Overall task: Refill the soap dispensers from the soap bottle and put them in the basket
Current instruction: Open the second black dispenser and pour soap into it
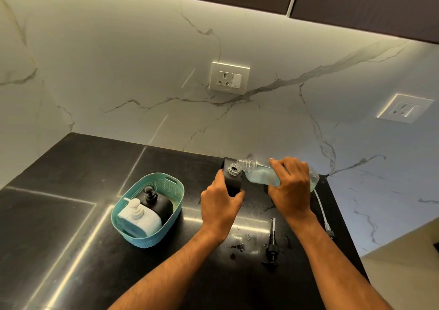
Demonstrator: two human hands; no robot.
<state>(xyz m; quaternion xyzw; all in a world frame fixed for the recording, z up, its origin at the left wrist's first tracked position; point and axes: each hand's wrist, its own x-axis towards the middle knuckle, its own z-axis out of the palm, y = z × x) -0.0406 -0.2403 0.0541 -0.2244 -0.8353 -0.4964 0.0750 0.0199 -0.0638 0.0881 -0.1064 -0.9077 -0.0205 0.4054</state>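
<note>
My left hand (219, 205) grips a black soap dispenser (234, 182) that stands upright on the dark counter with its neck uncapped. My right hand (291, 186) holds a clear soap bottle (259, 173) with pale blue liquid, tipped on its side so its threaded mouth is just above the dispenser's neck. To the left, a teal basket (166, 186) holds a white dispenser (140, 217) and a black dispenser (158, 202), both with pumps on.
A black pump head (272, 245) lies on the counter near me, among small spilled drops. A white tube with a cap (324, 217) lies at the right counter edge (344, 226). Two wall sockets (229, 78) sit in the marble backsplash.
</note>
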